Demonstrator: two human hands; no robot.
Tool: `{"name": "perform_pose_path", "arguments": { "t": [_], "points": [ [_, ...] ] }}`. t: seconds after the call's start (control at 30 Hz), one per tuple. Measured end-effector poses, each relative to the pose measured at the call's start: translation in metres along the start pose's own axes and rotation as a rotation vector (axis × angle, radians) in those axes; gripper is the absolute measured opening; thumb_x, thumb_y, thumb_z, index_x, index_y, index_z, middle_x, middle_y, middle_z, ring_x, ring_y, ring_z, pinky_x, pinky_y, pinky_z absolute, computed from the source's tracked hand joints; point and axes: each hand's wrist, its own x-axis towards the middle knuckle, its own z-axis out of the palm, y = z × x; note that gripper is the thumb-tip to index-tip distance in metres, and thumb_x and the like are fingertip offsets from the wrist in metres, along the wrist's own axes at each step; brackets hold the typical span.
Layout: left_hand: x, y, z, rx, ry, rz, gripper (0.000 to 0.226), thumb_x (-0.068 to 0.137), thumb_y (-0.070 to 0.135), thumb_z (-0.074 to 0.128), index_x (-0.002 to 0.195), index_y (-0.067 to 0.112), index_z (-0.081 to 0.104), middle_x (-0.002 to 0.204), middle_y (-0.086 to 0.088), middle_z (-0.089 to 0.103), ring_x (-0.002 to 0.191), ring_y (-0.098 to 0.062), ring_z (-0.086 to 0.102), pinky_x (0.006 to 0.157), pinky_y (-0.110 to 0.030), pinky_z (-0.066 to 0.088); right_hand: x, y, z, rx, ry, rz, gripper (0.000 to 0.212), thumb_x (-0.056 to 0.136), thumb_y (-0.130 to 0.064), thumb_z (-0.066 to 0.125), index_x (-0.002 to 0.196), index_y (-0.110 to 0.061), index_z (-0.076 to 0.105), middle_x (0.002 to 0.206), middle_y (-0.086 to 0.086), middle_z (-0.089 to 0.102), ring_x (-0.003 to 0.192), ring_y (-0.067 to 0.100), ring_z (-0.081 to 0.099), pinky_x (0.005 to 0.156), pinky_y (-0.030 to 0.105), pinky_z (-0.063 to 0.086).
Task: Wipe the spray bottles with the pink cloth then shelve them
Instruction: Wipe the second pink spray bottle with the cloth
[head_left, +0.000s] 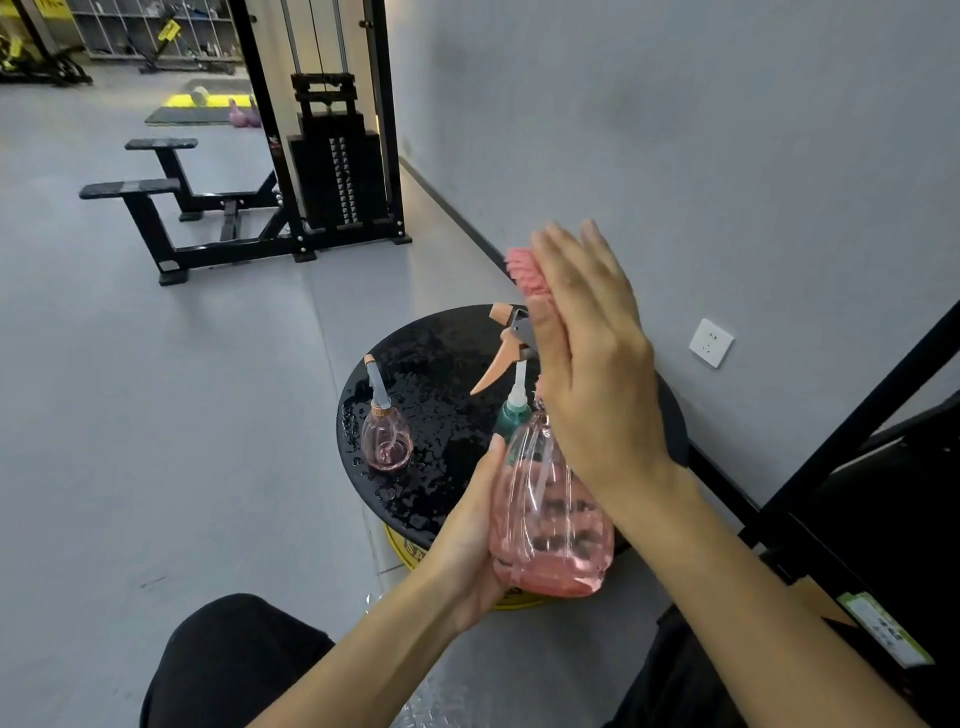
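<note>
My left hand (470, 540) grips a clear pink spray bottle (550, 525) by its body, held tilted above the near edge of a round black stool top (431, 358). Its grey and orange trigger head (506, 340) points left. My right hand (592, 353) presses the pink cloth (527, 273) flat against the right side of that head, fingers stretched out. A second, smaller pink spray bottle (385, 431) stands upright on the left part of the stool top. A teal bottle cap (511, 415) shows just behind the held bottle.
The stool top is wet with droplets. A grey wall with a white socket (710, 342) runs along the right. A black shelf frame (872, 415) stands at the right edge. A black weight machine (332, 156) and benches occupy the floor behind. My knees are at the bottom.
</note>
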Motion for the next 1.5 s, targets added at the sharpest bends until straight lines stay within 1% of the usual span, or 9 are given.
{"name": "perform_pose_path", "arguments": {
  "t": [0.17,0.3,0.43,0.57,0.67,0.8,1.03,1.4,1.5],
  "points": [
    [-0.004,0.004,0.006,0.003,0.038,0.013,0.049,0.098,0.055,0.036,0.105,0.029,0.077,0.113,-0.005,0.075,0.098,-0.023,0.074,0.086,-0.042,0.057,0.0,-0.003,0.008,-0.178,-0.345,-0.038,0.045,0.105,-0.023,0.042,0.147,-0.005,0.04,0.154,0.011,0.039,0.149,0.025,0.022,0.12,0.029,0.011],
    [-0.007,0.005,0.007,0.012,0.078,0.045,0.047,0.099,0.053,0.038,0.128,0.025,0.063,0.113,0.001,0.075,0.098,-0.017,0.073,0.087,-0.043,0.057,-0.006,-0.007,0.001,-0.32,-0.61,-0.056,0.057,0.106,-0.037,0.024,0.157,-0.015,0.01,0.165,0.0,-0.001,0.152,0.016,-0.006,0.123,0.039,-0.004],
    [-0.01,0.005,0.007,0.043,0.081,0.079,0.042,0.099,0.051,0.035,0.12,0.03,0.065,0.117,0.0,0.074,0.106,-0.017,0.071,0.088,-0.039,0.057,-0.015,-0.01,-0.009,-0.403,-0.735,-0.066,0.067,0.098,-0.049,0.011,0.156,-0.02,-0.007,0.161,-0.007,-0.022,0.147,0.009,-0.024,0.122,0.042,-0.011],
    [-0.01,0.003,0.012,0.023,0.059,0.072,0.042,0.103,0.048,0.033,0.11,0.036,0.072,0.114,0.002,0.075,0.1,-0.019,0.073,0.084,-0.041,0.057,-0.002,-0.002,-0.009,-0.368,-0.75,0.009,0.064,0.105,-0.043,0.02,0.155,-0.022,-0.012,0.16,-0.009,-0.026,0.147,0.01,-0.024,0.123,0.042,-0.007],
    [-0.01,0.004,0.011,0.023,0.057,0.073,0.043,0.101,0.051,0.034,0.121,0.03,0.066,0.112,0.002,0.076,0.094,-0.018,0.075,0.074,-0.037,0.06,-0.005,-0.006,-0.008,-0.372,-0.783,0.002,0.064,0.105,-0.042,0.02,0.154,-0.021,-0.015,0.159,-0.006,-0.028,0.146,0.01,-0.027,0.122,0.041,-0.01],
    [-0.012,0.002,0.007,0.027,0.079,0.069,0.049,0.096,0.055,0.038,0.124,0.025,0.064,0.116,-0.004,0.074,0.104,-0.021,0.072,0.086,-0.042,0.055,-0.023,-0.009,-0.013,-0.376,-0.823,-0.062,0.064,0.098,-0.046,0.004,0.155,-0.021,-0.011,0.161,-0.007,-0.024,0.145,0.008,-0.028,0.122,0.038,-0.012],
    [-0.011,-0.006,0.01,-0.038,0.078,0.055,0.04,0.103,0.046,0.034,0.111,0.027,0.068,0.095,0.005,0.079,0.078,-0.011,0.076,0.055,-0.027,0.058,-0.011,-0.006,-0.009,-0.363,-0.825,0.051,0.064,0.105,-0.041,0.017,0.152,-0.019,-0.02,0.159,-0.004,-0.03,0.146,0.011,-0.027,0.122,0.036,-0.012],
    [-0.012,-0.009,0.008,0.001,0.084,0.014,0.051,0.095,0.056,0.035,0.12,0.024,0.066,0.111,-0.007,0.076,0.098,-0.027,0.074,0.081,-0.043,0.058,0.001,0.004,-0.01,-0.305,-0.787,0.089,0.06,0.106,-0.036,0.017,0.154,-0.02,-0.015,0.16,-0.005,-0.026,0.147,0.009,-0.023,0.123,0.036,-0.008],
    [-0.013,-0.006,0.002,-0.022,0.072,0.036,0.049,0.097,0.053,0.036,0.11,0.021,0.07,0.099,-0.007,0.078,0.082,-0.025,0.076,0.065,-0.038,0.061,-0.009,0.001,-0.014,-0.317,-0.841,0.012,0.06,0.106,-0.037,0.017,0.154,-0.022,-0.015,0.16,-0.009,-0.026,0.146,0.006,-0.026,0.121,0.034,-0.012]
  ]
}}
